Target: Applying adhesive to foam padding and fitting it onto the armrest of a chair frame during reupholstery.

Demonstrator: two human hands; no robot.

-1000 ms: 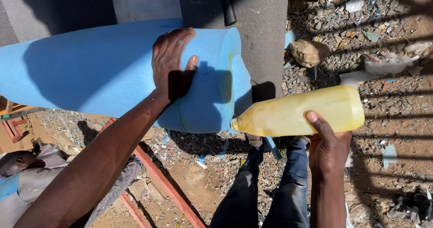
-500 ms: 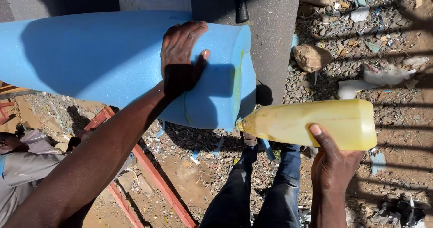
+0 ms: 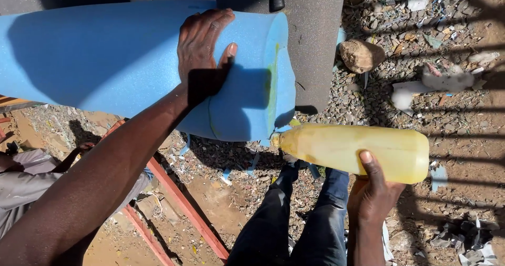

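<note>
My left hand lies flat on a big roll of blue foam, its fingers spread near the roll's right end. My right hand grips a plastic bottle of yellow liquid held sideways. The bottle's mouth touches the lower right edge of the foam, where a yellowish streak runs along the rim. My legs in dark trousers stand below the bottle.
A dark grey foam slab lies behind the roll. A stone and scraps litter the gravel at right. Red metal bars slant across the dirt. Another person in grey crouches at the lower left.
The bottle has shifted right and lower while its mouth stays at the foam's edge. My left hand has slid toward the roll's right end.
</note>
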